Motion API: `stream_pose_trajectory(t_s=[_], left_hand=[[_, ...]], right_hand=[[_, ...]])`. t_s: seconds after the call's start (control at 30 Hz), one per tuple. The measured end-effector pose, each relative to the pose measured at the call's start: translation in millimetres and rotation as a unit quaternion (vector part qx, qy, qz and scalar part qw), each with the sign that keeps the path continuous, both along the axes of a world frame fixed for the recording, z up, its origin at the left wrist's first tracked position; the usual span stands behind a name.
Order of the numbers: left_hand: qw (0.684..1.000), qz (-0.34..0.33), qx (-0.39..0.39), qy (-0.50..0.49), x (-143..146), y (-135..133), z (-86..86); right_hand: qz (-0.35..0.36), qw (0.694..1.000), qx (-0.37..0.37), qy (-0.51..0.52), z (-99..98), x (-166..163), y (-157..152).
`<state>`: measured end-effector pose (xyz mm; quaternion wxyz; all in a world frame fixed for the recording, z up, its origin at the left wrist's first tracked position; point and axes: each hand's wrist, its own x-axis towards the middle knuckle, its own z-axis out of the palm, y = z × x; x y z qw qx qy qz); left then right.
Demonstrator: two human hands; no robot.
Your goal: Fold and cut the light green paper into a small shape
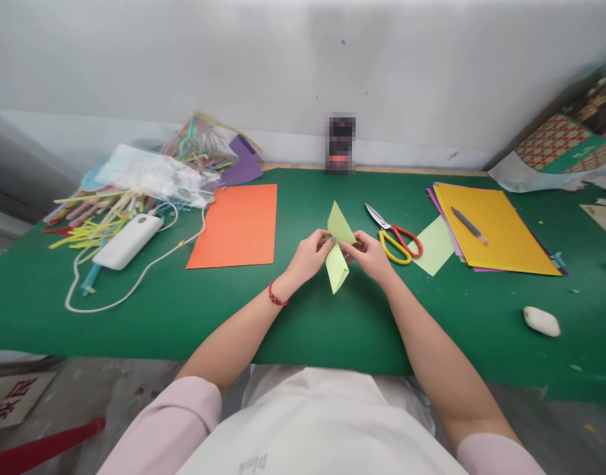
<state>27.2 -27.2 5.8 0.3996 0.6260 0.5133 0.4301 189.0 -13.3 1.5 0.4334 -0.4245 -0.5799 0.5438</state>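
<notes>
Between my two hands is a folded piece of light green paper [337, 269], held up over the green table. Its upper flap points away from me and its lower part points toward me. My left hand [313, 253] pinches it at the left of its middle, thumb on top. On the other side, my right hand [368, 254] grips it with thumb and fingers. Just right of my right hand lie scissors [395, 239] with one red and one yellow handle loop. Partly under them is a flat light green sheet [436, 247].
An orange sheet [238, 224] lies left of my hands. Farther left are a white power bank [128, 241] with a cable, paper strips and a plastic bag [152, 173]. On the right, a pen [469, 225] rests on stacked coloured paper [511, 241], near a small white case [541, 321].
</notes>
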Motion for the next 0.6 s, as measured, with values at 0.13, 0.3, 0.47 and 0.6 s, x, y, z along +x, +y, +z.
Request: stream_pose_trajectory(t_s=[0.13,0.3,0.47,0.6], left_hand=[[0.998,-0.023,0.039,0.050,0.5,-3.4,-0.2],[0.984,-0.065,0.097,0.131,-0.6,-9.1,0.2],[0.998,-0.025,0.035,0.051,0.1,-5.9,1.2],[0.990,-0.034,-0.065,-0.120,1.3,-1.0,2.0]], right_hand=[[-0.044,0.999,-0.017,0.012,-1.8,0.7,4.0],[-0.068,0.997,-0.027,0.010,-4.2,2.6,7.1],[-0.057,0.998,0.023,-0.028,-1.8,1.3,3.4],[-0.033,0.998,0.042,-0.039,0.8,-2.2,0.6]])
